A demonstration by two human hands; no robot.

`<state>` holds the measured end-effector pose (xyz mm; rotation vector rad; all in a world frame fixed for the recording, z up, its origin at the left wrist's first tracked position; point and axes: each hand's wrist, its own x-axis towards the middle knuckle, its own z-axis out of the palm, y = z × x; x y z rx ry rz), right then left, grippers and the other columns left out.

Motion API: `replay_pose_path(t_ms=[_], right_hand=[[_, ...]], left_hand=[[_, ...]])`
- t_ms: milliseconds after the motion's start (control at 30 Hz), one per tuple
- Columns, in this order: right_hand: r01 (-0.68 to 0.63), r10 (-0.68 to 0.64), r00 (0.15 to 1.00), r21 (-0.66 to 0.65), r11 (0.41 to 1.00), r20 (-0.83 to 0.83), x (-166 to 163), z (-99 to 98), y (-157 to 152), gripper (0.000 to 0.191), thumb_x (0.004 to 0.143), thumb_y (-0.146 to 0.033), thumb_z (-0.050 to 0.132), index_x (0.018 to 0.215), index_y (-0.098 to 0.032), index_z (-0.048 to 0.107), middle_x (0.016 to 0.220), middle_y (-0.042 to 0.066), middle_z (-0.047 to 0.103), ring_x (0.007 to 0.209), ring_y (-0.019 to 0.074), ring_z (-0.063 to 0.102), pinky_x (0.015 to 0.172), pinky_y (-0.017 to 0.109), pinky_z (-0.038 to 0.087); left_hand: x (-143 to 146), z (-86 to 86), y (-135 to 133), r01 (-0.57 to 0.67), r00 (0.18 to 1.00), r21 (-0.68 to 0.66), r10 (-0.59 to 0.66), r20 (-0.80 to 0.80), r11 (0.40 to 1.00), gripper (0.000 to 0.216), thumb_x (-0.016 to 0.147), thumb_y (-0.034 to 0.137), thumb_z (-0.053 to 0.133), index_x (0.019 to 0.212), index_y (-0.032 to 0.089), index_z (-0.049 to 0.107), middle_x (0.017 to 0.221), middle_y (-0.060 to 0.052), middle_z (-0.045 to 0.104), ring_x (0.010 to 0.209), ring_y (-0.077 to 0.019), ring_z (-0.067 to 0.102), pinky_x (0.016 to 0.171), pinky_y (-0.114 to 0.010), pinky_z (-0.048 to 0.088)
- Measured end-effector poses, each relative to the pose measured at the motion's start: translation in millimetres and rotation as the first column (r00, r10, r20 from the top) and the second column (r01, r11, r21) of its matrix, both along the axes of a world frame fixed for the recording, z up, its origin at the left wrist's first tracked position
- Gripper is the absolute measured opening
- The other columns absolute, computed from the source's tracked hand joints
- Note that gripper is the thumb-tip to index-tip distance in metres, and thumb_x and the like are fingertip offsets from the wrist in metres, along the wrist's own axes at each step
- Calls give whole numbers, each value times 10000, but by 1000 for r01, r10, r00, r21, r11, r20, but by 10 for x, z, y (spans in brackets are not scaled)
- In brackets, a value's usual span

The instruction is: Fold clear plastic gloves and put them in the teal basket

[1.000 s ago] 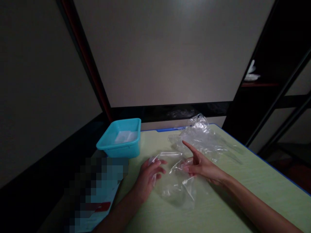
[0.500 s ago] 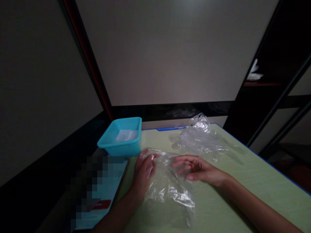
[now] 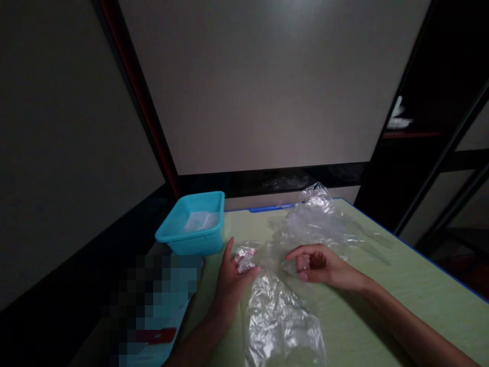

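Observation:
A clear plastic bag (image 3: 271, 311) lies crinkled on the table in front of me, its lower part spread toward the near edge. My left hand (image 3: 231, 280) grips a bunched part of its upper left side, with the index finger raised. On the other side, my right hand (image 3: 319, 265) has its fingers curled around the bag's upper right edge, thumb below. Behind the right hand rests a heap of crumpled clear plastic bags (image 3: 313, 219).
A turquoise plastic basket (image 3: 219, 239) with something white inside stands at the table's back left. A flat light-blue object (image 3: 164, 306), partly pixelated, lies left of my left arm. The pale green table (image 3: 382, 300) has a blue edge; cabinet panels (image 3: 275, 102) rise behind it.
The bag's upper part has gone from spread open to gathered between my hands. My left hand has closed on a bunched part; my right hand has shifted slightly right.

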<state>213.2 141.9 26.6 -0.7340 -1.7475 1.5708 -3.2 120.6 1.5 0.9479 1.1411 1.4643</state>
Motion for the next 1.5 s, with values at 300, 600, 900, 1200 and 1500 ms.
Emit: replay_pose_path(t_ms=[300, 600, 900, 1200, 1500], right_hand=[[-23, 14, 975, 42, 999, 220, 219, 100, 52, 406, 651, -152, 676, 1045, -184, 581, 613, -73, 424, 536, 59, 388, 505, 195, 327], [67, -88, 948, 80, 995, 306, 284, 61, 126, 418, 626, -187, 683, 1029, -174, 573, 595, -79, 399, 494, 55, 371, 469, 194, 308], [147, -146, 960, 16, 989, 239, 214, 23, 145, 422, 604, -213, 696, 995, -142, 556, 561, -90, 419, 473, 50, 382, 469, 195, 316], [144, -155, 957, 60, 988, 246, 312, 29, 199, 444, 615, -227, 667, 1027, -130, 532, 538, -84, 455, 460, 57, 381, 456, 205, 306], [251, -312, 872, 201, 947, 378, 422, -19, 270, 421, 609, -190, 636, 1010, -110, 536, 546, -50, 517, 461, 80, 437, 454, 220, 326]], left_hand=[[-70, 47, 13, -184, 935, 133, 215, -282, 974, 816, 550, 141, 693, 1281, 195, 335, 1001, -44, 589, 621, -99, 588, 534, -186, 474], [-79, 69, -33, -278, 826, 269, 373, -423, 922, 748, 660, 123, 616, 1320, 208, 274, 1159, -94, 524, 673, -136, 610, 610, -268, 512], [69, 109, -365, 425, 407, 698, 567, -716, 577, 515, 750, 13, 520, 1208, 237, 445, 1225, -56, 494, 1195, -190, 400, 1004, -362, 338], [180, 19, -485, 679, -51, -55, -27, -998, 732, 593, 828, 310, 491, 1347, 136, 263, 1445, -102, 181, 1322, -214, 147, 1061, -379, 240], [139, 40, -481, 710, -99, -113, -61, -993, 695, 592, 862, 369, 417, 1376, 196, 181, 1459, -59, 110, 1334, -194, 64, 1081, -390, 108]])
